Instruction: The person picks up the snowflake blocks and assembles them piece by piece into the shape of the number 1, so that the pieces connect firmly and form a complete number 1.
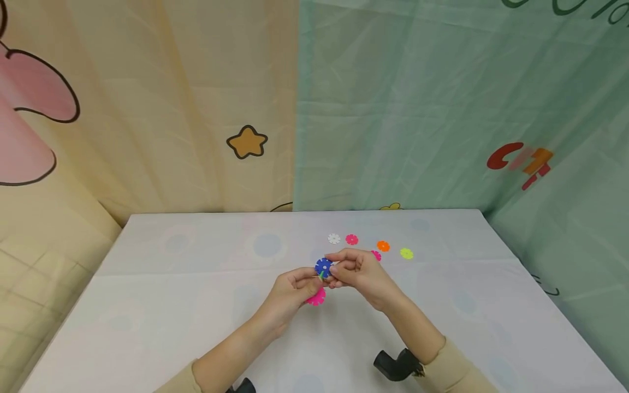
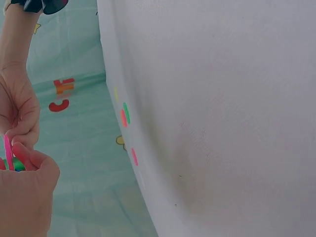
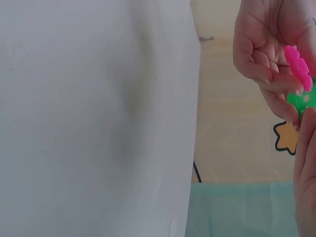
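Observation:
Above the table, both hands hold a small cluster of notched plastic snowflake discs. My right hand (image 1: 362, 277) pinches the blue disc (image 1: 322, 266) between thumb and fingers. The left hand (image 1: 291, 293) grips the lower part, where a pink disc (image 1: 316, 298) shows under its thumb. Between them sits a green disc (image 3: 297, 100), clearest in the right wrist view, close against the pink one. Fingers cover the spots where the discs meet, so how they are joined cannot be seen.
Loose discs lie behind the hands: white (image 1: 334, 238), pink (image 1: 351, 239), orange (image 1: 383, 246), yellow (image 1: 406, 253), and another pink one (image 1: 377, 255) partly behind the right hand. The white-covered table (image 1: 196, 316) ends at printed curtains (image 1: 383, 109).

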